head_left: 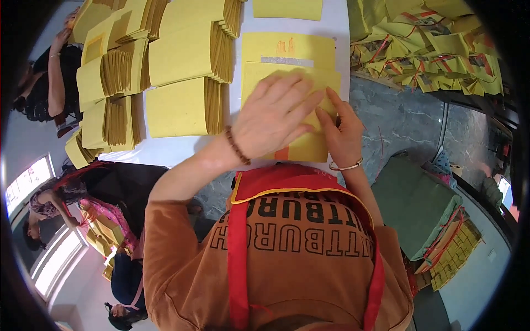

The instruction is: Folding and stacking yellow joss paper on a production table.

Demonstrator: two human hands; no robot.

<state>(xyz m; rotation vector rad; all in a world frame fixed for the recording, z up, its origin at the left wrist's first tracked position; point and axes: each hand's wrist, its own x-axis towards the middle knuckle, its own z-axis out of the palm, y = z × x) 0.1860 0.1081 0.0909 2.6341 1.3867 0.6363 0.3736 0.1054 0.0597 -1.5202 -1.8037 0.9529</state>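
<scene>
Grey marbled floor (392, 118) shows to the right of a white bench (160, 154) covered with yellow paper. At the bench's near edge lies a yellow sheet (326, 77), right in front of the person, with a red strip (281, 153) near its lower end. The left hand (279, 113), slightly blurred and wearing a bead bracelet (237, 146), lies spread across it, palm down, clenching nothing. The right hand (343, 126), with a bangle (346, 166) at the wrist, has its thumb and forefinger at the sheet's right edge; whether they pinch it, I cannot tell. Just beyond, partly under the sheet, lies another piece (287, 47) with red marks. Stacks (179, 107) of folded yellow paper fill the left of the bench. Far right, a heap (436, 55) of yellow paper tied with red strings sits above the floor, and nearer stands a green cover (417, 207) beside yellow bundles (457, 254). Other people are at the left rim, one bare arm (56, 83) reaching toward the stacks. The person wears a red apron (287, 177) over a brown top (287, 278)
</scene>
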